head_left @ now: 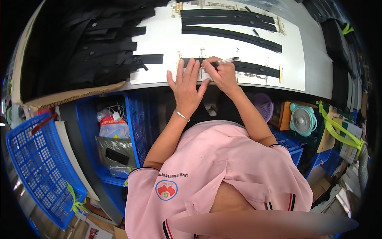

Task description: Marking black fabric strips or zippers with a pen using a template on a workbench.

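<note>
I see, upper centre of frame — left hand [186, 87] flat, gripping nothing, fingers over a black strip [256, 69]; right hand [224, 75] pinching a pen [228, 61].

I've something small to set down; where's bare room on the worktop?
Bare: the white board right of the black strips, and the grey tabletop beyond its right edge. A further gap lies between those strips and the black pile. Crowded: that pile's side, and around the left hand and right hand.
</note>
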A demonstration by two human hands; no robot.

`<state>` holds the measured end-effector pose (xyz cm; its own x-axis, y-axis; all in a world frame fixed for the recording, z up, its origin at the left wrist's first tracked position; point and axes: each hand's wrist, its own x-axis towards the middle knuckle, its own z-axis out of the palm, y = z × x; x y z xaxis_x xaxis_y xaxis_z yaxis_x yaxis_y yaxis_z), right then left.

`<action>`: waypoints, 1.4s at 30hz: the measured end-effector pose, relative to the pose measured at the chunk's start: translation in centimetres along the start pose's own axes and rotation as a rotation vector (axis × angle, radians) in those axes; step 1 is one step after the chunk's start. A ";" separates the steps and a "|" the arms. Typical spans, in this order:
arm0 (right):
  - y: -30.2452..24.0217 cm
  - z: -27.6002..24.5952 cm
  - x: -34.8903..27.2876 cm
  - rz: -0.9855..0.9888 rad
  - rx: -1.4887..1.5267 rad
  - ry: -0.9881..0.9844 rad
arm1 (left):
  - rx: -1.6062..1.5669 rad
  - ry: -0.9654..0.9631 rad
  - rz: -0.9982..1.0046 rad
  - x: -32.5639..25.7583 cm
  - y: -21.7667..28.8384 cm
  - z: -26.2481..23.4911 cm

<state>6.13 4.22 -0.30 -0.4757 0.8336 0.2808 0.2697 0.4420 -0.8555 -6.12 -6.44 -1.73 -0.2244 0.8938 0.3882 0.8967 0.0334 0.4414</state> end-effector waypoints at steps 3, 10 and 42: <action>-0.9 -0.8 0.1 0.059 0.136 -0.027 | 0.016 -0.015 -0.003 0.0 0.0 -0.1; 0.5 -6.9 -1.5 0.136 -0.013 0.302 | 0.045 -0.020 0.000 -0.2 -0.1 0.0; 2.9 -8.5 -2.2 0.008 -0.046 0.247 | -0.368 0.057 0.070 5.3 6.0 3.7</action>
<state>15.05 6.51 0.28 -0.2561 0.8903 0.3767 0.3134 0.4451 -0.8389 -0.56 0.17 0.00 -0.1978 0.8616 0.4674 0.7161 -0.1987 0.6692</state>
